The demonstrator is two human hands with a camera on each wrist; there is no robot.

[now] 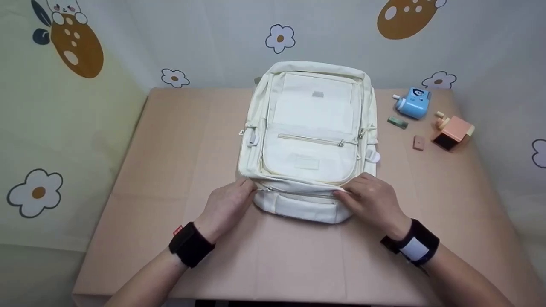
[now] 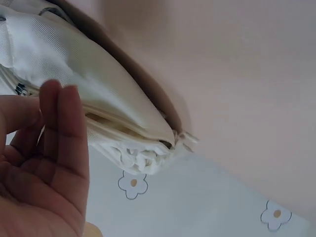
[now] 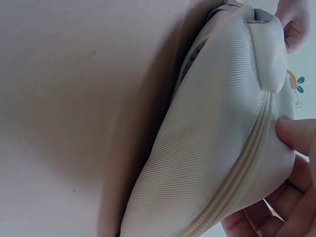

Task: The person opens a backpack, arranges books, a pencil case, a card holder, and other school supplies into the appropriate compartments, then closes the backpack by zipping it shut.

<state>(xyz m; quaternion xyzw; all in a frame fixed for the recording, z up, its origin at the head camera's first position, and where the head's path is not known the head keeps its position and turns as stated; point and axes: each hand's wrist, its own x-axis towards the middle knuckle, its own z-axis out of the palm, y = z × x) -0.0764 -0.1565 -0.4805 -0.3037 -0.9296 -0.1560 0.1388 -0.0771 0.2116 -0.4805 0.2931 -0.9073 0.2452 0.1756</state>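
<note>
Pinching the bag [image 1: 313,115] at its near end, the left hand's [image 1: 228,202] fingers close on one corner; the right hand's [image 1: 371,196] thumb and fingers grip the other, with the zip [image 1: 303,195] between. The bag lies about mid-worktop [image 1: 162,170], front up. Its ribbed fabric looks soft and grippy, hardly fragile, probably light for its bulk; I'd hold it just either side of the zip. Beyond, rightward, sit a pink block [image 1: 419,143], pink sharpener [image 1: 456,129], green block [image 1: 397,123] and blue sharpener [image 1: 414,104], before a flowered hanging [image 1: 213,42].
</note>
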